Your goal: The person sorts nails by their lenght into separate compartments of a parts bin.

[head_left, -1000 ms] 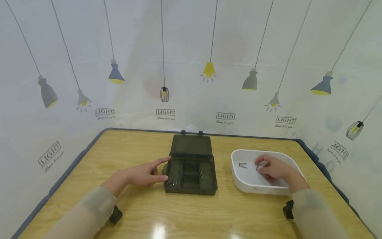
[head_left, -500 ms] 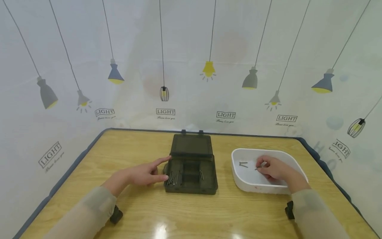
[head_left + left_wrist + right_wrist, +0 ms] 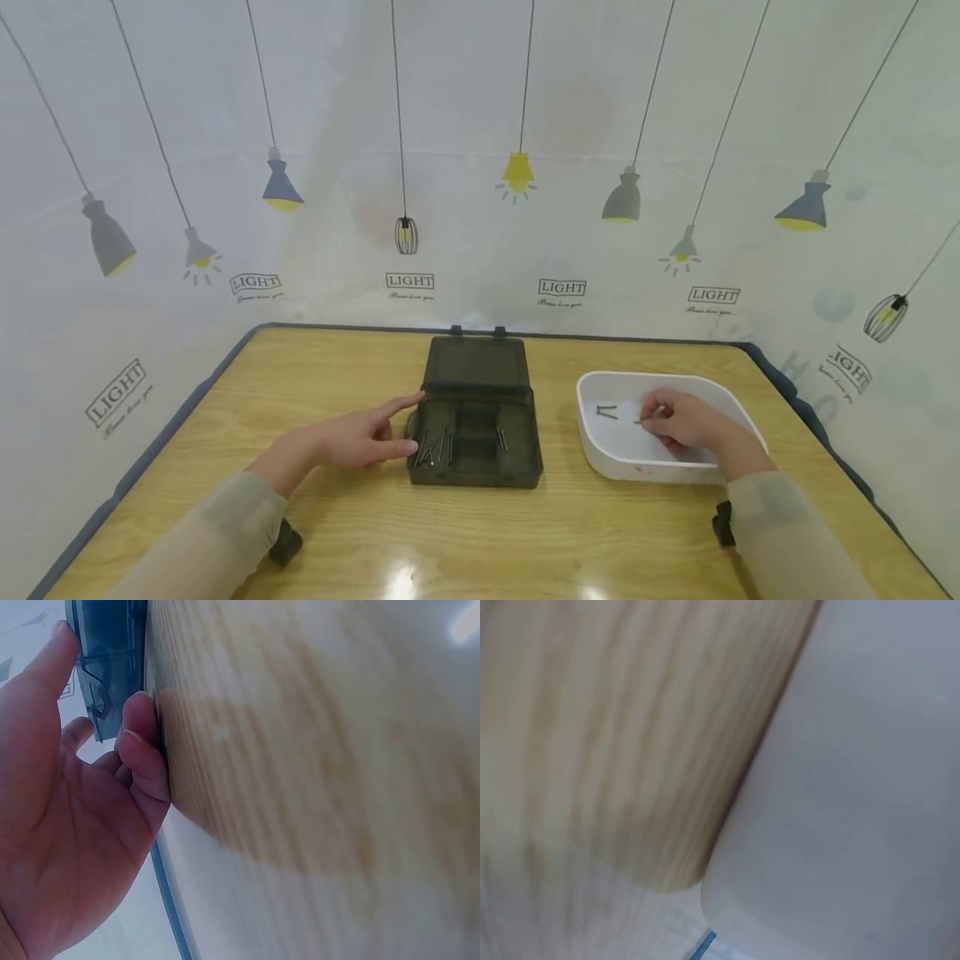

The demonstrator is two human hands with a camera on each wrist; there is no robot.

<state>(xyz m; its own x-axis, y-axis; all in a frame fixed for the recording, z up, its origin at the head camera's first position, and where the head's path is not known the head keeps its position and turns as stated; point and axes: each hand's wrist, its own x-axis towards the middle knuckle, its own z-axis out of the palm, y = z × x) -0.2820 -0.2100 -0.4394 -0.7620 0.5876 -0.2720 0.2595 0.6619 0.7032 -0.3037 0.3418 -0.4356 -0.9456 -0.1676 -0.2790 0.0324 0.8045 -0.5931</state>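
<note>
My left hand (image 3: 348, 437) rests at the left side of a dark see-through compartment box (image 3: 472, 475), its lid (image 3: 477, 363) raised at the back. In the left wrist view, index finger and thumb reach out to the box (image 3: 112, 645) while other fingers of the left hand (image 3: 82, 802) curl. Several thin nail-like metal pieces (image 3: 444, 447) lie in the left compartment and a few (image 3: 502, 439) in the right. Inside a white tray (image 3: 637, 472), my right hand (image 3: 678, 419) pinches a thin nail-like piece (image 3: 637, 422). Other such pieces (image 3: 607, 409) lie left of it.
The wooden table (image 3: 480, 542) has a dark blue edge (image 3: 345, 328) before a lamp-patterned curtain (image 3: 465, 200). The tray's outer wall (image 3: 840, 787) fills the right of the right wrist view and hides that hand. Table stretches between box and tray.
The right fingers have closed on a nail-like piece in the tray, and its tip now shows to their left. The left hand keeps its place at the box. The head view shifts slightly.
</note>
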